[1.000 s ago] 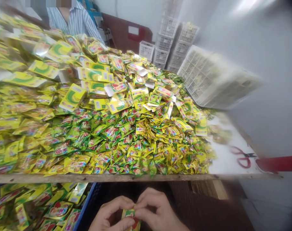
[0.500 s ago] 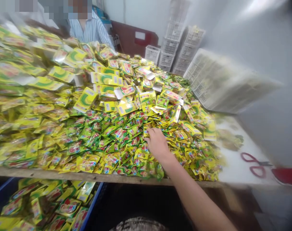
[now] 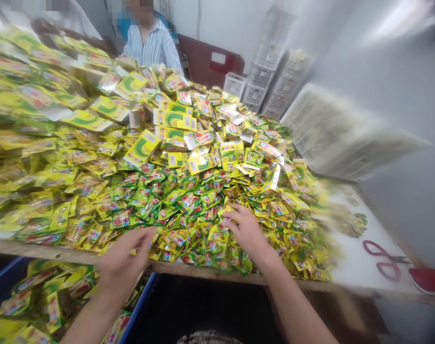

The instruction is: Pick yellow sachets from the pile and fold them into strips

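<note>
A big heap of small yellow and green sachets [image 3: 174, 196] covers the table [image 3: 349, 267]. My right hand [image 3: 246, 231] lies on the heap near its front, fingers curled round a sachet. My left hand [image 3: 124, 263] hovers at the table's front edge, fingers spread, with nothing in it. It is smeared by motion.
Red-handled scissors [image 3: 382, 260] lie on the white tabletop at right. A blue crate [image 3: 138, 306] of sachets stands below the table at left. Flat yellow cartons [image 3: 142, 145] lie on the heap. White baskets [image 3: 270, 76] are stacked behind. A person in a striped shirt [image 3: 153, 45] sits opposite.
One second ago both hands held a sachet below the table edge. The right hand then reached onto the heap; now the left hand has come up to the edge too.
</note>
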`<state>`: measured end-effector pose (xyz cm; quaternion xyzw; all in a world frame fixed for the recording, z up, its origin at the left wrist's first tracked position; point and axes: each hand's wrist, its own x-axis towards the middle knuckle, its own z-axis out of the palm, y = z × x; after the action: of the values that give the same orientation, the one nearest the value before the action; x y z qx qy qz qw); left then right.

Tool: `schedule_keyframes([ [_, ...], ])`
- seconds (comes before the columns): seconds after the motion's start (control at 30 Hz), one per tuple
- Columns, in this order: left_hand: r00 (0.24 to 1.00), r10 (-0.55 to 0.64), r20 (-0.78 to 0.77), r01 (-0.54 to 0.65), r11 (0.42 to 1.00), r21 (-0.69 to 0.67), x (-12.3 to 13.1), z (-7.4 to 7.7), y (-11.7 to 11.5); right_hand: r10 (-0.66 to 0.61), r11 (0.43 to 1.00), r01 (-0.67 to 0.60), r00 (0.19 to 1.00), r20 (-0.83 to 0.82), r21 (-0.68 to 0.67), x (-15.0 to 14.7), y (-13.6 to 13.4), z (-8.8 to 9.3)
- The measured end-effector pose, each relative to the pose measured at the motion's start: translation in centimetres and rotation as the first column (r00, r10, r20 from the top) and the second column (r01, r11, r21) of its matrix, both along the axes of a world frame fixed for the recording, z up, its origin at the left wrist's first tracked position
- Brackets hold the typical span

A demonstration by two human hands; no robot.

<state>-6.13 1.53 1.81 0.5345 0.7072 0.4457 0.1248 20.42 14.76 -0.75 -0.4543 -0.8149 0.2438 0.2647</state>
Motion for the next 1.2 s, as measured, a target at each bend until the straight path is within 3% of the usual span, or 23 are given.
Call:
schedule_keyframes([
  [0.1, 0.982, -0.180, -0.057, 0.179, 0.983, -0.027, 4.6, -0.6, 6.5, -0.122, 0.992, 0.121, 0.992, -0.046, -0.026, -0.6, 0.5, -0.5],
  [0.2, 0.986, -0.149, -0.075, 0.146, 0.988, -0.051, 7.4, -0.7, 11.5, -0.150, 0.986, 0.143, 0.985, -0.086, -0.089, -0.7, 1.3, -0.7],
  [0.27, 0.991, -0.115, -0.061, 0.111, 0.991, -0.075, 7.6, -0.8, 13.1, -0.137, 0.987, 0.126, 0.985, -0.107, -0.104, -0.5, 1.5, -0.6],
  [0.4, 0.991, -0.118, 0.065, 0.126, 0.982, -0.139, 6.2, -0.9, 12.5, -0.173, 0.973, 0.128, 0.955, -0.241, -0.190, -0.2, 0.9, 0.3],
  [0.53, 0.939, -0.228, 0.258, 0.289, 0.929, -0.232, 6.2, 0.3, 10.5, -0.091, 0.950, -0.068, 0.873, -0.479, -0.304, -0.9, 0.4, 2.3],
  [0.6, 0.882, -0.301, 0.362, 0.405, 0.878, -0.256, 6.8, 1.2, 9.9, -0.069, 0.929, -0.139, 0.846, -0.529, -0.344, -1.4, 0.6, 2.8],
  [0.67, 0.806, -0.330, 0.492, 0.491, 0.836, -0.244, 7.5, 1.8, 9.5, -0.101, 0.918, -0.126, 0.841, -0.531, -0.375, -1.8, 1.1, 2.8],
  [0.77, 0.704, -0.313, 0.637, 0.540, 0.819, -0.195, 8.3, 2.1, 8.9, -0.187, 0.921, -0.043, 0.823, -0.536, -0.388, -1.6, 1.7, 2.2],
  [0.83, 0.661, -0.313, 0.682, 0.570, 0.800, -0.186, 8.6, 2.1, 8.7, -0.167, 0.902, -0.107, 0.808, -0.565, -0.419, -0.9, 1.7, 1.8],
  [0.87, 0.636, -0.316, 0.704, 0.605, 0.770, -0.201, 8.6, 2.3, 8.7, -0.142, 0.872, -0.183, 0.795, -0.590, -0.455, -0.6, 1.6, 1.7],
  [0.93, 0.608, -0.351, 0.712, 0.704, 0.654, -0.278, 8.2, 2.9, 9.5, -0.133, 0.794, -0.304, 0.757, -0.639, -0.526, 0.2, 1.1, 1.5],
  [0.97, 0.657, -0.397, 0.641, 0.707, 0.620, -0.341, 7.8, 3.4, 10.3, -0.164, 0.773, -0.312, 0.743, -0.649, -0.552, 0.5, 0.8, 1.5],
  [1.0, 0.747, -0.441, 0.497, 0.650, 0.640, -0.409, 7.1, 3.9, 11.5, -0.210, 0.768, -0.285, 0.734, -0.646, -0.573, 0.8, 0.5, 1.4],
  [1.03, 0.844, -0.451, 0.290, 0.537, 0.715, -0.448, 6.4, 4.4, 12.9, -0.256, 0.770, -0.244, 0.729, -0.636, -0.590, 1.0, 0.1, 1.2],
  [1.07, 0.918, -0.396, 0.025, 0.369, 0.828, -0.422, 5.5, 4.9, 14.6, -0.297, 0.766, -0.210, 0.722, -0.625, -0.607, 1.2, -0.3, 1.1],
  [1.1, 0.946, -0.274, -0.172, 0.202, 0.917, -0.345, 4.7, 5.2, 16.4, -0.326, 0.754, -0.197, 0.715, -0.619, -0.626, 1.3, -0.7, 0.9],
  [1.13, 0.943, -0.173, -0.286, 0.090, 0.955, -0.281, 3.9, 5.4, 18.3, -0.346, 0.739, -0.203, 0.704, -0.620, -0.643, 1.4, -1.0, 0.6],
  [1.2, 0.900, -0.097, -0.424, -0.002, 0.974, -0.227, 2.9, 5.4, 21.7, -0.360, 0.713, -0.236, 0.685, -0.634, -0.660, 1.4, -1.8, 0.0],
])
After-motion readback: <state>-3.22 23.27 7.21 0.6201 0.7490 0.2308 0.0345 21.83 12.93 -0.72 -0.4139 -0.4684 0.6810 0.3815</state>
